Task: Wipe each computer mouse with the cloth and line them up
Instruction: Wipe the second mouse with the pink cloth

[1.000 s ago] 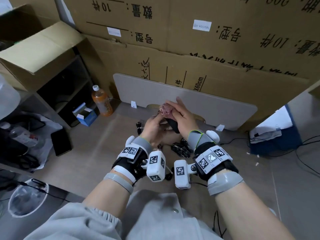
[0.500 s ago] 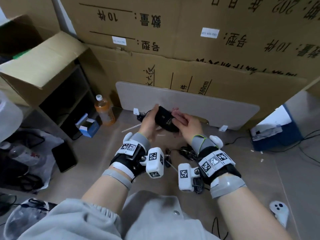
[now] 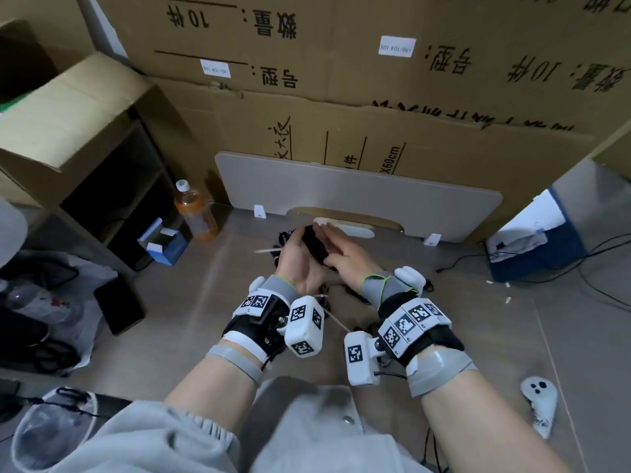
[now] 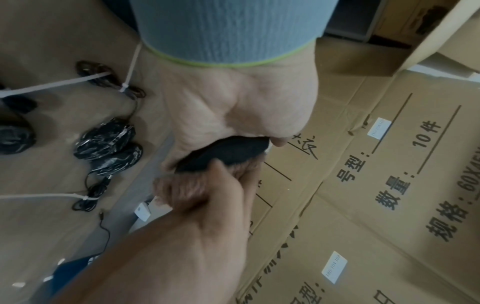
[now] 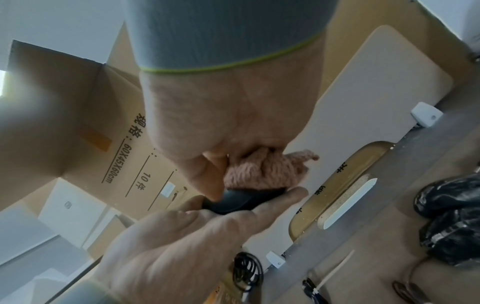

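Note:
My left hand (image 3: pixel 300 257) grips a black computer mouse (image 3: pixel 312 244) above the floor, fingers curled round its sides. My right hand (image 3: pixel 341 250) presses a bunched pink cloth (image 5: pixel 259 170) against the mouse (image 5: pixel 233 201). The head view hides the cloth under my right hand. In the left wrist view the mouse (image 4: pixel 223 152) sits between my left palm (image 4: pixel 228 115) and the cloth (image 4: pixel 182 189). Two more black mice (image 4: pixel 106 142) lie side by side on the floor, their cables tied in bundles.
A grey board (image 3: pixel 358 192) leans on stacked cardboard boxes (image 3: pixel 341 80) just beyond my hands. An orange drink bottle (image 3: pixel 196 213), a blue box (image 3: pixel 164 245) and a phone (image 3: pixel 119 305) are on the left. A white controller (image 3: pixel 539 404) lies at right.
Both hands moved forward and up with the mouse. The cloth showed on top of the mouse a second ago; my right hand now covers it and has slid along the mouse.

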